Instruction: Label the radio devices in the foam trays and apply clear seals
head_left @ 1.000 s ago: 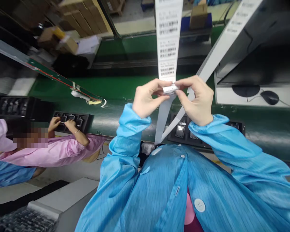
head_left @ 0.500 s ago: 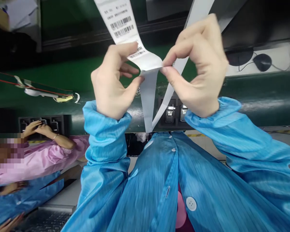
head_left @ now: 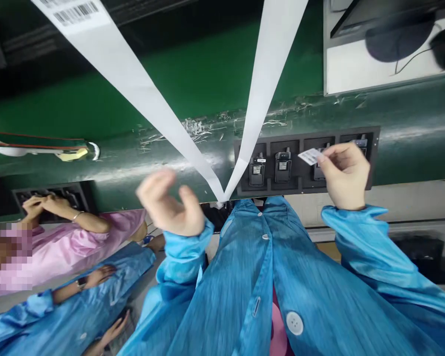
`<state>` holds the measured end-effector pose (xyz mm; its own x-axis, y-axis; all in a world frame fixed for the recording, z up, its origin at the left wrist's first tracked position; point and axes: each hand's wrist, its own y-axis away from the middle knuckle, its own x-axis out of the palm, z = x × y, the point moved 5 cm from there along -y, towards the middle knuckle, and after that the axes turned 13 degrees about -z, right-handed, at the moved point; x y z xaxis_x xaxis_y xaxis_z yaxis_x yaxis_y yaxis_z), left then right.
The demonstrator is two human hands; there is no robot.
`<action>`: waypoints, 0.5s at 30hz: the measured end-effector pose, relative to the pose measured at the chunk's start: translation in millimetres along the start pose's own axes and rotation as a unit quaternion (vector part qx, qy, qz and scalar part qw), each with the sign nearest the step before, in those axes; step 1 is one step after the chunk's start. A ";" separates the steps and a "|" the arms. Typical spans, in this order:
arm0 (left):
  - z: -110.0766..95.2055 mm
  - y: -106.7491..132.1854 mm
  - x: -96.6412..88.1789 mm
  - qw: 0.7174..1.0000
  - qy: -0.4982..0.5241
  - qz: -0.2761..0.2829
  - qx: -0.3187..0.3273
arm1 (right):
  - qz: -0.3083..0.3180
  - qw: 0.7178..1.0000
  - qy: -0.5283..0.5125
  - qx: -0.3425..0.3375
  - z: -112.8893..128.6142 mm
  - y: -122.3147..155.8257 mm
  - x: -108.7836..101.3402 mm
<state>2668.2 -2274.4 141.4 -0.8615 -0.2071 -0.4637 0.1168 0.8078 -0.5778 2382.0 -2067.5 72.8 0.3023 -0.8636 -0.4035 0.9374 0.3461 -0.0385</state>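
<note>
At a green worktop [head_left: 193,64], the right hand [head_left: 346,175] pinches a barcode label [head_left: 309,156] by one end over a black tray [head_left: 300,179] of handheld radios [head_left: 283,168]; the left hand [head_left: 172,203], blurred and empty, hangs loosely cupped near the white label strip [head_left: 133,81].

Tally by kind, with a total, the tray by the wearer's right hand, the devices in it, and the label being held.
Black devices (one partly hidden by the right hand): 4
Tray: 1
Label held in the right hand: 1
Total: 6
</note>
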 end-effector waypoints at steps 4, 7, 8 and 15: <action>-2.1 88.4 47.7 0.971 0.092 0.217 -0.050 | 0.037 0.995 0.020 0.088 -52.5 22.4 5.9; 8.4 146.9 81.4 0.916 0.115 0.332 -0.195 | 0.067 0.989 0.032 0.127 -66.5 32.6 14.3; 12.8 160.3 89.4 0.898 0.114 0.352 -0.236 | 0.082 0.986 0.032 0.140 -67.6 34.5 17.7; 16.7 167.1 112.5 0.846 0.124 0.378 -0.354 | 0.223 0.962 0.020 0.159 -47.5 38.3 40.6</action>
<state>2599.0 -2172.0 -18.5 -0.7604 0.5677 -0.3154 0.4305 0.8043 0.4097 2422.0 -2071.9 11.4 0.6850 -0.6390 -0.3500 0.7240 0.5434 0.4250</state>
